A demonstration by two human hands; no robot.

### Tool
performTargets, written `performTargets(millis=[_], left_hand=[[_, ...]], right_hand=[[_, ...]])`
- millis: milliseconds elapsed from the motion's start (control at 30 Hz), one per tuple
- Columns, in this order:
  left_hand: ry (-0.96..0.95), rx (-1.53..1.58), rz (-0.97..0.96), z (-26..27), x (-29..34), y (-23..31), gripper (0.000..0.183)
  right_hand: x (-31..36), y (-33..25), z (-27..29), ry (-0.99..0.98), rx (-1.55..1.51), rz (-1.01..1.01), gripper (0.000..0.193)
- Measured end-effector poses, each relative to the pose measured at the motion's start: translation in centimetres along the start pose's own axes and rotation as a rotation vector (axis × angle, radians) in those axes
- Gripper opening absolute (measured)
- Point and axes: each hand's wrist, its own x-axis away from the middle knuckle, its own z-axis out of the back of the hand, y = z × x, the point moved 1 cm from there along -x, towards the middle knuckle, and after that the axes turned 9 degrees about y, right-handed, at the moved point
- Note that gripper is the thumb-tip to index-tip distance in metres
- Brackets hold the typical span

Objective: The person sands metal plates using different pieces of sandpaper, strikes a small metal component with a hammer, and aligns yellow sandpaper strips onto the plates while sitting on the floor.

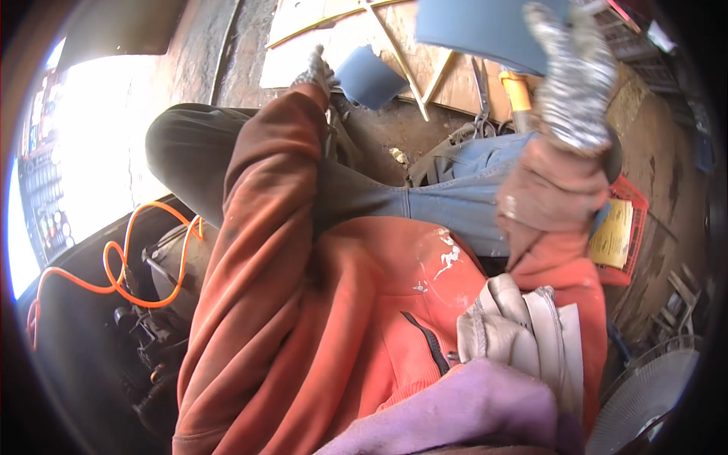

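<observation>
My right hand (576,87), in a grey-and-white knit glove, grips the right side of a large curved blue-grey sheet (478,32) at the top of the view. The thumb side lies over the sheet, and its upper part runs out of the frame. My left hand (315,70), gloved the same way, has its fingers apart at the left edge of a smaller blue-grey piece (370,77). Whether it touches that piece I cannot tell. The smaller piece sits at the near edge of a light wooden board (345,38).
Thin wooden strips (398,57) cross the board. Dark long-handled cutters (481,95) and a yellow-orange handled tool (517,91) stand right of them. An orange coiled hose (125,284) lies left, a red basket (637,227) with a yellow packet right, a fan (644,398) lower right.
</observation>
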Motion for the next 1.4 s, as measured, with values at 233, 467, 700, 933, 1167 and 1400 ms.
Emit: performTargets(millis=[233, 467, 700, 933, 1167, 1400], left_hand=[[-0.297, -0.49, 0.046, 1.6, -2.2, -4.5, 0.067], [-0.197, -0.685, -0.187, -1.0, -4.5, -7.8, 0.064], [-0.322, -0.547, -0.103, 2.6, -4.3, -6.2, 0.06], [-0.326, 0.17, 0.0, 4.2, -7.9, -4.6, 0.049], [0.063, 0.018, -0.247, -1.7, 3.8, 2.4, 0.058], [-0.79, 0.349, -0.431, 1.5, 19.7, 6.6, 0.089]], right_hand=[[-7.4, -0.7, 5.9, 0.009, 0.516, 0.261, 0.031], [-7.7, 4.4, 5.6, 0.081, 0.395, -0.166, 0.031], [-5.4, 3.1, 3.9, -0.021, 0.591, -0.291, 0.035], [0.2, 1.7, 2.5, -0.052, 0.774, -0.16, 0.032], [-0.6, -3.2, 2.0, -0.018, 0.232, -0.18, 0.027], [1.6, -3.0, 0.0, -0.258, 0.348, 0.03, 0.03]])
